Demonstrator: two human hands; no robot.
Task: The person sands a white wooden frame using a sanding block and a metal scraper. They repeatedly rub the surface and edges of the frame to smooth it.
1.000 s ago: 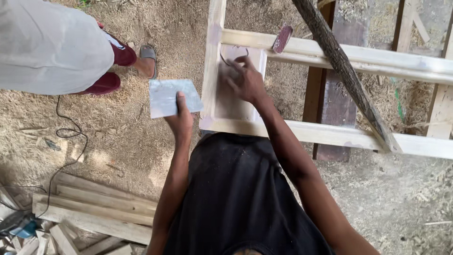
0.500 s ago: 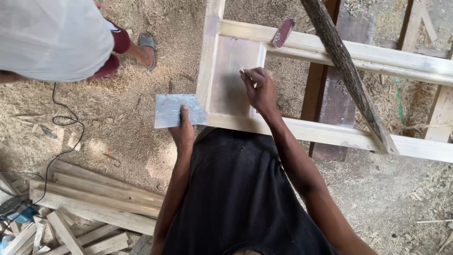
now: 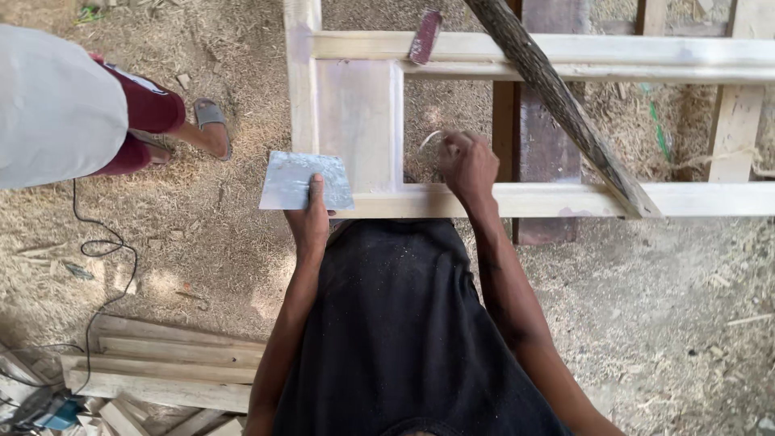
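Over the pale wooden frame [image 3: 517, 198], filler work is judged to be in hand. A flat grey metal plate [image 3: 305, 180] is pinched by the left hand [image 3: 309, 216], thumb on top, just beside the frame's smeared panel [image 3: 355, 121]. The right hand [image 3: 468, 165] is held at the panel's inner edge, fingers curled together; what they grip cannot be told. Next move is judged to need a steady pass along that edge. No containers are seen; a sanding block [image 3: 424, 36] lies on the top rail.
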